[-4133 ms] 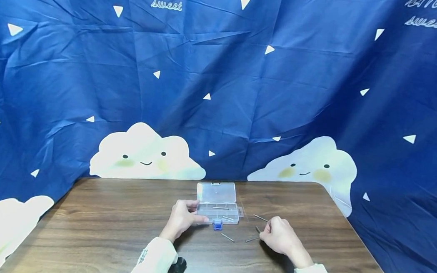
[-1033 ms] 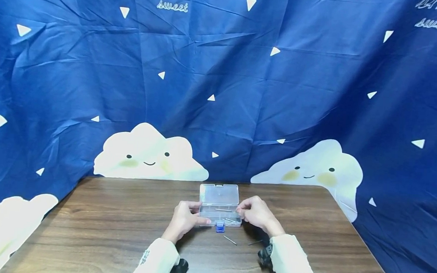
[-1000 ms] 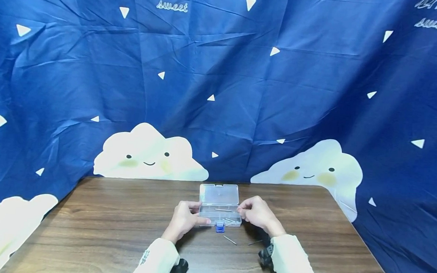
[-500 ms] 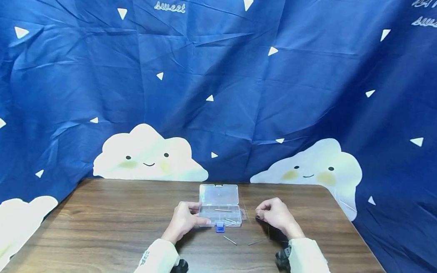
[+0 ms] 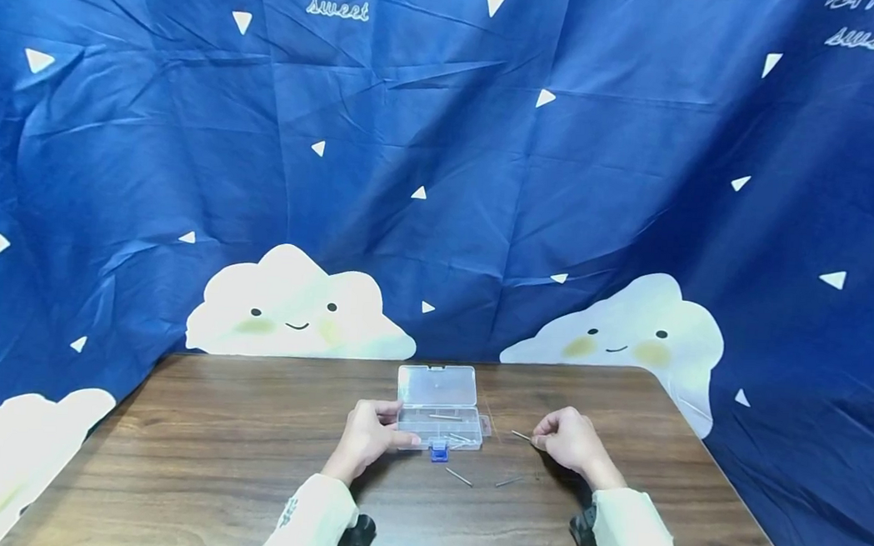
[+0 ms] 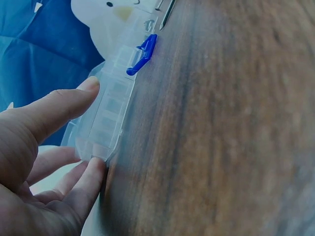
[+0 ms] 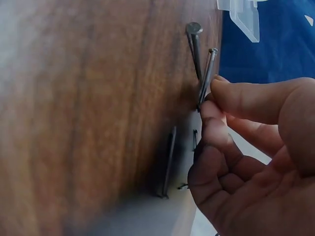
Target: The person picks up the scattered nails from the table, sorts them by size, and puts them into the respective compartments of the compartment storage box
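Observation:
An open clear plastic compartment box [image 5: 418, 429] with a blue latch [image 5: 438, 453] sits near the table's far edge, several nails inside. My left hand [image 5: 365, 437] holds its left end, thumb on the front side and fingers round the end and back. Right of the box, my right hand [image 5: 571, 440] pinches the end of a nail [image 5: 520, 435] low over the table. In the right wrist view this nail [image 7: 208, 73] lies against the thumb and index fingertips, beside another nail [image 7: 194, 44]. Two nails [image 5: 459, 476] [image 5: 509, 482] lie in front of the box.
In the right wrist view, more nails [image 7: 170, 162] lie on the wooden table [image 5: 246, 445] beyond the curled fingers. A blue curtain [image 5: 383, 178] with white clouds hangs behind the table's far edge. A clear tab [image 5: 485, 426] juts from the box's right side.
My right hand went from the loose nails to the box, then back right to the nail it touches now. More nails lie in the box's front compartment. My left hand stays on the box.

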`<state>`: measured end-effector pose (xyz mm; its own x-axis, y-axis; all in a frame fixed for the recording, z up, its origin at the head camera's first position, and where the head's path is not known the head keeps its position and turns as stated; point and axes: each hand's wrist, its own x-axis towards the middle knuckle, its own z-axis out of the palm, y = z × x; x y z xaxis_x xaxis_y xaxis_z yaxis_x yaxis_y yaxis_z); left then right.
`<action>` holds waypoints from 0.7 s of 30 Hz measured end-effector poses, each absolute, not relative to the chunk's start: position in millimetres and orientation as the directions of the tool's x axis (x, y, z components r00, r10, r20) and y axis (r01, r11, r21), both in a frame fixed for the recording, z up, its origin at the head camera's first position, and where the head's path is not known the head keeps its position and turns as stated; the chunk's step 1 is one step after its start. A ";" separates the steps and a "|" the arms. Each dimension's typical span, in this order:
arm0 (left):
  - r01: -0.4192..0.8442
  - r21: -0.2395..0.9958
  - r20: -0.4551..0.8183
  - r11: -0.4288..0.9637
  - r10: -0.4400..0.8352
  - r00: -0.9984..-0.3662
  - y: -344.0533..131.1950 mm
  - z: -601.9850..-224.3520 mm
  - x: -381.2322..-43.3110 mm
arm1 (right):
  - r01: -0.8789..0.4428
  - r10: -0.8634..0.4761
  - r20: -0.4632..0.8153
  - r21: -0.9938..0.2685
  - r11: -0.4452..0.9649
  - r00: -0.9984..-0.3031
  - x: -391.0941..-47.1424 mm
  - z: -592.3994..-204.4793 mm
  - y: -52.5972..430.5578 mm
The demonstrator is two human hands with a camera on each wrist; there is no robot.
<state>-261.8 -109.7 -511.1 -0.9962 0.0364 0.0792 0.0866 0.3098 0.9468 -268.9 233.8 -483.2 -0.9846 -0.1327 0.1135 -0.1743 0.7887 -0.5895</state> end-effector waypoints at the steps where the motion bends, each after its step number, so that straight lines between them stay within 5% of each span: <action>1: 0.088 0.947 0.081 0.310 0.036 -0.996 -109.8 -510.8 -262.1 | -0.173 -0.131 0.113 -0.587 0.791 -0.985 -268.6 -483.5 233.6; 21: 0.083 0.946 0.072 0.312 0.046 -0.996 -110.3 -511.0 -262.1 | -0.279 -0.269 0.078 -0.363 0.889 -0.960 -264.3 -482.7 223.6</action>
<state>-262.1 -110.3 -511.0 -0.9963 0.0460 0.0722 0.0830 0.3122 0.9464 -264.3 223.6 -482.7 -0.9599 -0.2692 0.0783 -0.2789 0.8893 -0.3625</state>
